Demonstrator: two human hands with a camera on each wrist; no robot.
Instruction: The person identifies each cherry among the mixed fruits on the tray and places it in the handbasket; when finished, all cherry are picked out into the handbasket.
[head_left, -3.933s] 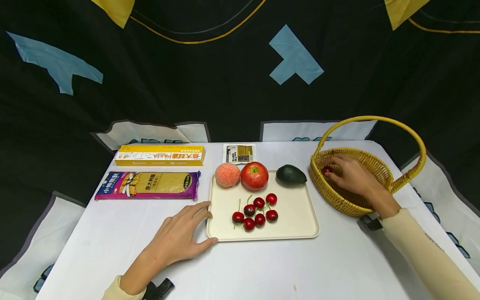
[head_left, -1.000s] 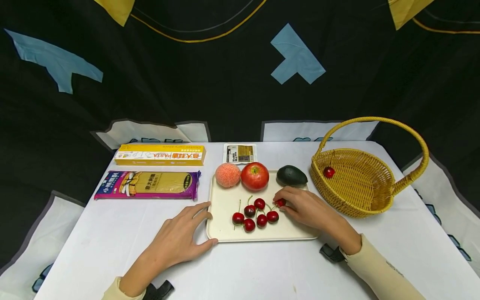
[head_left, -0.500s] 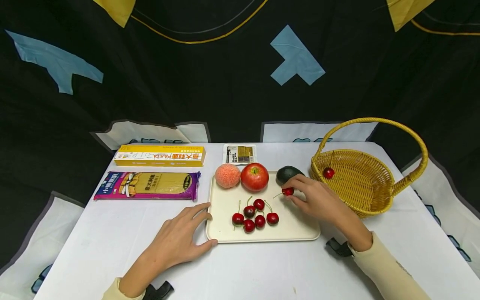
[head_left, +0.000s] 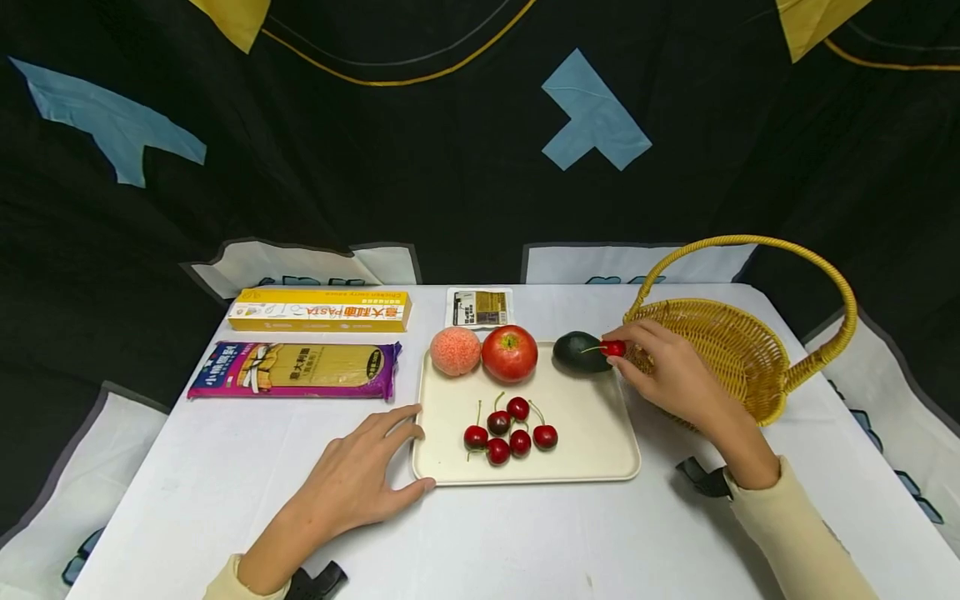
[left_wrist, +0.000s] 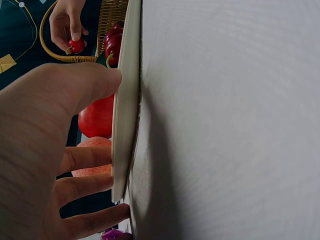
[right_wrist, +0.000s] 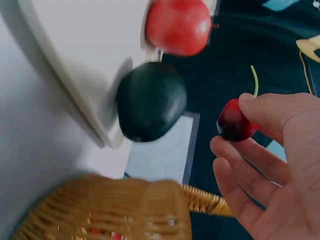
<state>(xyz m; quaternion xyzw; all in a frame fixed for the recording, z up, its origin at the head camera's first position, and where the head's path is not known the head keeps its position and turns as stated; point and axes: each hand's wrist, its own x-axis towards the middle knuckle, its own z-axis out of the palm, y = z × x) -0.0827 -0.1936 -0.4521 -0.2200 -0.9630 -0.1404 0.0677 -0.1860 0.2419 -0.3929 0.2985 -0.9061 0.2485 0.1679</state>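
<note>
My right hand [head_left: 671,371] pinches a red cherry [head_left: 612,348] by thumb and fingers, its green stem sticking out. It hovers between the dark green avocado [head_left: 577,353] and the wicker basket [head_left: 738,350]; the right wrist view shows the held cherry [right_wrist: 236,121] apart from both. My left hand [head_left: 360,471] touches the left edge of the cream tray [head_left: 592,458] with thumb and spread fingers. On the tray lie several cherries [head_left: 498,422], a red apple [head_left: 509,352], a pinkish-orange round fruit [head_left: 455,350] and the avocado. The hand hides the cherry seen earlier inside the basket.
A yellow pasta box [head_left: 320,311] and a purple pasta packet [head_left: 296,370] lie on the left of the white table [head_left: 525,542]. A small sachet [head_left: 479,307] lies behind the tray. The basket's tall arched handle [head_left: 750,240] rises at the right.
After leaving a cherry in the basket, my right hand has picked another from the tray and carried it right and up toward the basket. The left hand has stayed put.
</note>
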